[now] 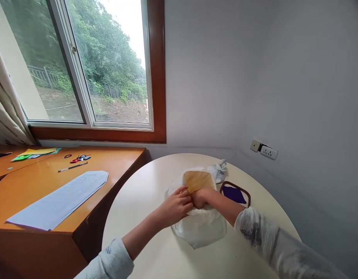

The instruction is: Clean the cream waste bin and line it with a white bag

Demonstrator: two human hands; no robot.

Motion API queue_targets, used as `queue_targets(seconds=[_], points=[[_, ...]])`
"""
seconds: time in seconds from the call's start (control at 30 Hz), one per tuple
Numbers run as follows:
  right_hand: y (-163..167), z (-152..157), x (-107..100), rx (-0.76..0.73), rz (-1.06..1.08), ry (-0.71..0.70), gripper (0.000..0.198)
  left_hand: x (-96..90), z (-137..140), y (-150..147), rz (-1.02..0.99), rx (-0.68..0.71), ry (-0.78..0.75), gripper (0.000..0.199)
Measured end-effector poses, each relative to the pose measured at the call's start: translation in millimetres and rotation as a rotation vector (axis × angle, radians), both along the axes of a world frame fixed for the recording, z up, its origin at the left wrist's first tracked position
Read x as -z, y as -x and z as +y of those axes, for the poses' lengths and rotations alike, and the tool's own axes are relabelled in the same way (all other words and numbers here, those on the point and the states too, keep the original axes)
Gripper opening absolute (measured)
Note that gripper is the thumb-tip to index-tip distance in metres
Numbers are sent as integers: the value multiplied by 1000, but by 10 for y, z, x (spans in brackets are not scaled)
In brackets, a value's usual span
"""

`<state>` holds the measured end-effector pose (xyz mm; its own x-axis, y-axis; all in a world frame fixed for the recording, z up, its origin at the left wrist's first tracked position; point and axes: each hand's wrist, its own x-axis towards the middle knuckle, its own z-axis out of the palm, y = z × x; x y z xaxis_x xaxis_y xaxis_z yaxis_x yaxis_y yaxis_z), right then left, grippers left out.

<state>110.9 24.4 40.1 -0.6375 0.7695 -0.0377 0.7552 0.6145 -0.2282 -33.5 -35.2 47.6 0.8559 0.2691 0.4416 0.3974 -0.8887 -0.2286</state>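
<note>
Left fingers (185, 200): bent at rim of bin (199, 179), likely steadying it; grip unclear to me.
Right hand (199, 197): inside bin; fingers hidden, I cannot tell.
Bin: on round desk (132, 201).

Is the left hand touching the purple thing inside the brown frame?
Apart. The head view shows the left hand at the bag-lined container, with the right hand between it and the purple thing.

- bin (199, 180) inside: pale yellow
- plastic liner (203, 232): translucent white
- knotted bag (217, 171), bin's 1 o'clock: whitish-grey
- frame (239, 188), bin's 3 o'clock: brown
- piece inside (233, 194): solid purple
- right sleeve (268, 240): grey, dark print
- round desk (138, 201): cream
</note>
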Motion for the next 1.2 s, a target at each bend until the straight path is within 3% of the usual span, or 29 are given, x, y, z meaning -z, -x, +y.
queue_targets(seconds=[0.1,0.17,0.33,0.47,0.6,0.8,0.93,1.2], points=[[-52,-52,-219,-50,-167,197,23,-57,-2,3,-16,-10,86,16],[-108,-111,-386,-42,-195,243,10,-116,-8,12,-22,-12,165,19],[-262,-319,-732,-14,-73,169,21,-295,-63,59,-13,-31,350,26],[-421,-546,-859,-1,98,127,25,-408,-122,112,21,-105,441,31],[-540,-728,-746,-5,250,65,22,-465,-145,97,34,-122,456,29],[-480,-736,-239,37,427,-323,29,-446,-122,-28,-40,-88,373,32],[-405,-698,-35,106,569,-543,26,-388,-103,-35,-72,-119,327,35],[-332,-706,42,182,704,-596,21,-290,-128,-14,-148,-170,285,42]])
